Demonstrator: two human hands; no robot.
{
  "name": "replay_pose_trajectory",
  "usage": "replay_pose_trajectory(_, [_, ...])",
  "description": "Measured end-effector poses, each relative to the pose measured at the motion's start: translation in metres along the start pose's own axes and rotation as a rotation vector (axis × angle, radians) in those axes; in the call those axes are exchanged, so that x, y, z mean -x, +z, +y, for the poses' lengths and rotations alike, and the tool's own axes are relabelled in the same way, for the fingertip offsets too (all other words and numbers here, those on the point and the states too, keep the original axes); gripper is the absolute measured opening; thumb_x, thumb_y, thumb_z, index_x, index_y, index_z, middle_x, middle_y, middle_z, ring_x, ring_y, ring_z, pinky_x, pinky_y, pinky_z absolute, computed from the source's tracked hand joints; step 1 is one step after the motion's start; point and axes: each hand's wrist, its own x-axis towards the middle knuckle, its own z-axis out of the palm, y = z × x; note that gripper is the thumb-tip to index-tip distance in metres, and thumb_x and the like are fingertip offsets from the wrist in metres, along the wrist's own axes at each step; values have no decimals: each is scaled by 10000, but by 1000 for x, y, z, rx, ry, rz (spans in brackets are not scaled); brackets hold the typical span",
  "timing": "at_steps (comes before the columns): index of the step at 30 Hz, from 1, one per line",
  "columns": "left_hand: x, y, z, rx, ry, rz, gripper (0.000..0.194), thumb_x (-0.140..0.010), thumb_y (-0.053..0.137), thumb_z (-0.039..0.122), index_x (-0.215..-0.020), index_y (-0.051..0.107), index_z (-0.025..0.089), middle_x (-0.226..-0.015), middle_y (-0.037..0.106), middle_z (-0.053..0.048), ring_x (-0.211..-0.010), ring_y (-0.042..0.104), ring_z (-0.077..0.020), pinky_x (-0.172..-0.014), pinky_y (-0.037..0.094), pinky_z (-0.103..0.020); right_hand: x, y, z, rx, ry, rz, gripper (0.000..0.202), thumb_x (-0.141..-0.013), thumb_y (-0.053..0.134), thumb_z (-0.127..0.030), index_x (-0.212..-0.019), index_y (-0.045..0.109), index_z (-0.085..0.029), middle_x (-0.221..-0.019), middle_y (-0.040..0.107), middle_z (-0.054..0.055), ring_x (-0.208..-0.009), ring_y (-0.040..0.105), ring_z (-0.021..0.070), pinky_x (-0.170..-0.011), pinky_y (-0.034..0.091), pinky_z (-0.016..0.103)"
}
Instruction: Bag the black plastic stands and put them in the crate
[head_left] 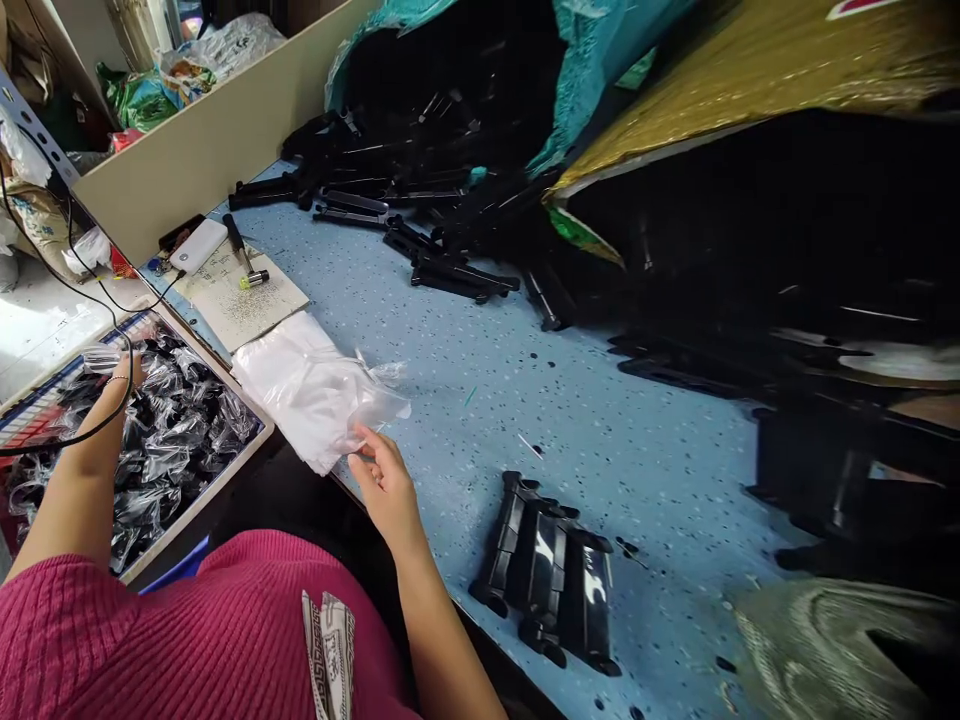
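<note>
Right hand [386, 487] touching edge of plastic bags [296, 385], left of centre, thumb and fingertips standing apart. Left hand [130, 368] reaching over crate [199, 503], far left (cannot tell grip). Blue tabletop [442, 420] stretching mid-frame toward black parts [544, 575], lower centre.

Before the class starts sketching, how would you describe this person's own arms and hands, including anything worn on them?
The left hand, small in view, has a thin band at its wrist. The right hand shows no glove. The left sleeve is magenta ribbed knit, ending well short of the wrist; the right forearm is bare, its sleeve unseen.
</note>
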Motion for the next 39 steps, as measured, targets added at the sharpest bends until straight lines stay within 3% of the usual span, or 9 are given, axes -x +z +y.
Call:
replay_pose_trajectory(7, [6,34,37,219,-38,122,561,-842,667,126,-1363,490,16,-1357,581,-228,-1141,602,-249,-977,496,-348,6,5,-7,-157,157,203,355,-889,691,-523,-1059,639,-216,-1059,719,91,-988,692,225,-930,578,405])
replay_pose_trajectory(12, [104,62,122,599,323,302,288,-928,537,201,-1214,561,173,-1142,629,-109,-936,629,-167,-849,536,-285,-3,15,-13,-252,172,291,449,-862,719,-451,-1207,544,-223,-892,706,30,-906,719,217,-902,568,403])
replay_pose_trajectory(15, [176,72,178,668,682,-100,134,-929,619,313,-990,641,196,-889,652,-44,-758,623,-151,-748,544,-284,-10,22,-21,-311,174,280,681,-850,724,-416,-1432,434,-212,-810,701,-14,-828,710,199,-892,553,388])
replay_pose_trajectory(18, [211,82,218,665,766,-263,314,-847,750,401,-1036,662,166,-984,675,-93,-808,660,-187,-745,574,-323,-11,23,-26,-371,144,292,763,-831,743,-411,-1488,405,-220,-791,692,-34,-785,682,177,-854,552,357])
replay_pose_trajectory(23, [198,96,245,782,726,-369,224,-891,671,369,-814,710,163,-902,714,-105,-903,684,-228,-849,559,-375,-3,13,-27,-350,157,308,749,-846,740,-403,-1502,428,-220,-847,729,-6,-793,664,169,-825,548,326])
replay_pose_trajectory(29, [183,79,243,1063,535,-616,345,-759,800,420,-685,579,165,-731,653,-20,-650,615,-125,-639,535,-261,4,-18,-25,-398,235,327,613,-889,678,-484,-1413,519,-209,-893,762,40,-838,718,211,-829,584,359])
replay_pose_trajectory(32, [184,65,240,1000,651,-444,251,-829,748,319,-761,550,180,-793,670,-11,-648,634,-113,-607,529,-238,26,-66,-34,-26,259,336,447,-984,534,-488,-1329,587,-211,-1070,763,102,-924,738,237,-829,591,375])
replay_pose_trajectory(35, [185,59,237,769,992,-244,67,-912,601,178,-846,611,185,-957,718,-52,-849,712,-157,-734,576,-278,59,-111,-46,684,450,331,356,-1053,429,-428,-1162,666,-185,-1150,731,163,-938,744,274,-781,577,383])
replay_pose_trajectory(39, [185,68,245,447,1302,-148,259,-932,480,77,-957,720,171,-1011,746,-95,-958,719,-194,-839,587,-325,83,-123,-45,1182,632,153,356,-1036,490,-333,-1247,619,-77,-1135,709,256,-924,748,347,-690,550,388])
